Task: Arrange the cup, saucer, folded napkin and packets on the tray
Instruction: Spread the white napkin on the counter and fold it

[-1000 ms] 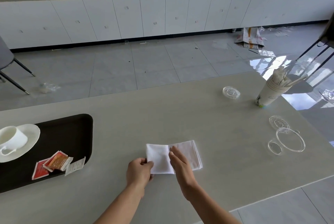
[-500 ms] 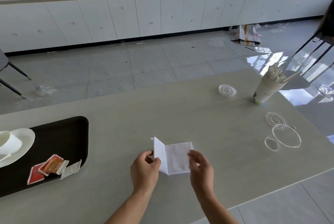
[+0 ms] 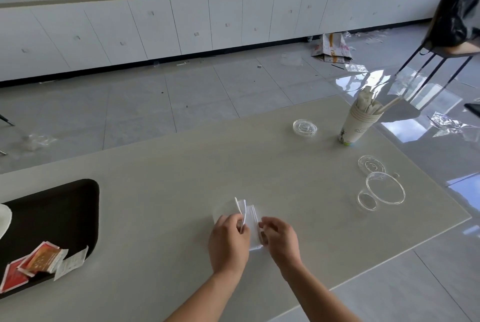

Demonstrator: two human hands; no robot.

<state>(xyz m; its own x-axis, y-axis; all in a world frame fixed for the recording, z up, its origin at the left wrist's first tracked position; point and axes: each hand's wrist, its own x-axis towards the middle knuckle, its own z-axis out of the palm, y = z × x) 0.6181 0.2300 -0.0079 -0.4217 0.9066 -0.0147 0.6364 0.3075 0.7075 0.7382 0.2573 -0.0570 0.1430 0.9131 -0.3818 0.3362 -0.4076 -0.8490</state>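
A white napkin (image 3: 250,220) lies on the table in front of me, folded narrow, with its left flap standing up. My left hand (image 3: 228,243) pinches that raised flap. My right hand (image 3: 279,237) holds the napkin's right edge against the table. The black tray (image 3: 59,215) sits at the far left. Red, orange and white packets (image 3: 44,262) lie at the tray's near right corner, one white packet hanging over the rim. A sliver of the white saucer (image 3: 4,219) shows at the left frame edge; the cup is out of view.
A paper cup with wrapped sticks (image 3: 359,124) stands at the table's far right. Clear plastic lids lie near it: one (image 3: 304,128) to its left, several (image 3: 381,186) nearer the right edge. A chair (image 3: 446,43) stands beyond the table's right end.
The napkin went from half open and flat to a narrower fold, my left hand bringing the left flap up and over towards my right. The view shifted right, so the cup left the frame.
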